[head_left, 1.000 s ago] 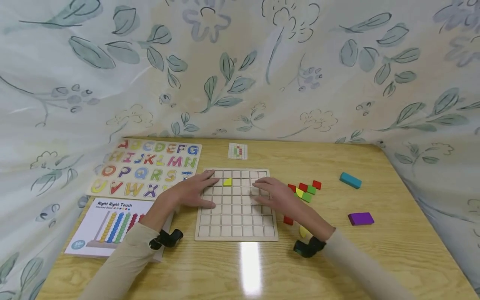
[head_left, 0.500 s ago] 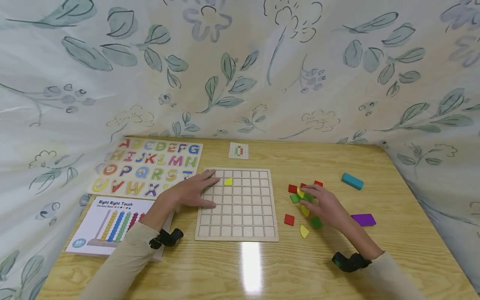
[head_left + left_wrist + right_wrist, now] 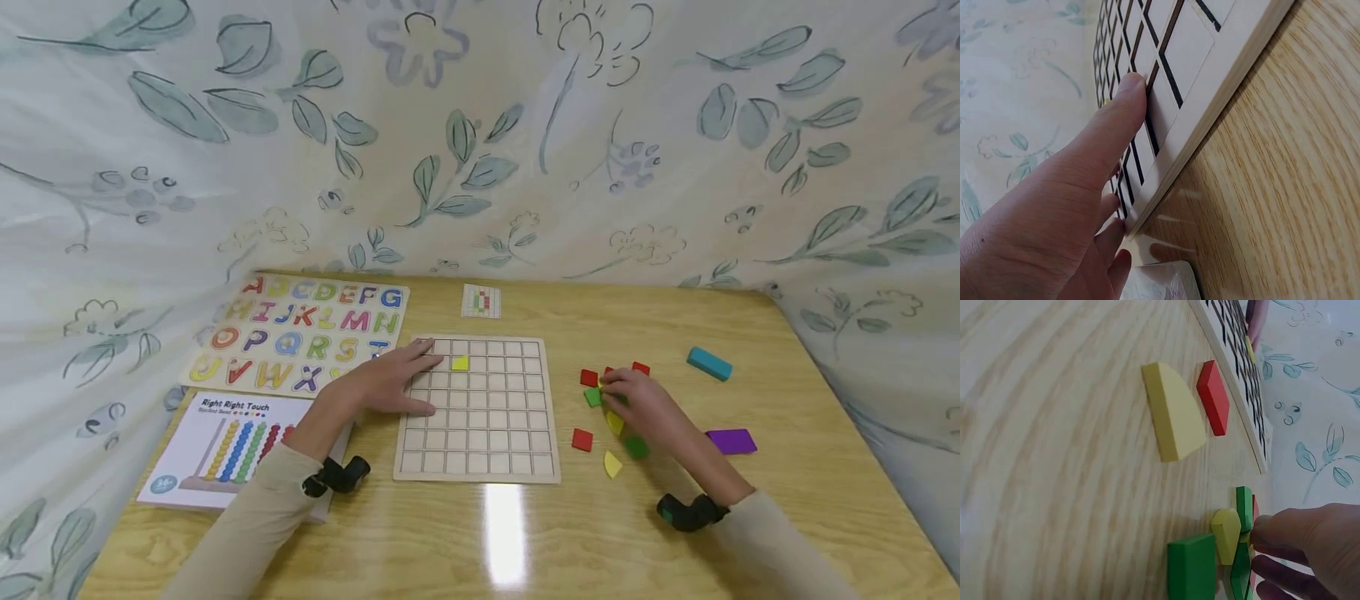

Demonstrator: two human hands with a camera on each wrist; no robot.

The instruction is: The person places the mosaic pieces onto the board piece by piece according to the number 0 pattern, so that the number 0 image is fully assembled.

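A wooden grid board (image 3: 480, 468) lies mid-table, with a yellow tile (image 3: 461, 363) in one upper cell. My left hand (image 3: 390, 385) rests along its left edge, fingers spread. In the left wrist view the thumb (image 3: 1129, 100) lies over the cells. To the right of the board, my right hand (image 3: 647, 408) reaches into loose coloured tiles, thumb and fingers drawn together on a yellow tile (image 3: 1245, 538), mostly hidden by them. Around it lie green tiles (image 3: 637, 447), red tiles (image 3: 582, 439) and yellow quarter-round pieces (image 3: 612, 464).
A small pattern card (image 3: 481, 301) lies behind the board. At left are an alphabet puzzle board (image 3: 247, 392) and a box (image 3: 176, 450) picturing stacked beads. A blue block (image 3: 709, 363) and a purple block (image 3: 732, 442) lie at right. A flowered cloth (image 3: 480, 167) hangs behind.
My right hand has moved right from the board to the loose tiles, and its fingers have closed together over one yellow tile. The left hand has stayed at the board's edge.
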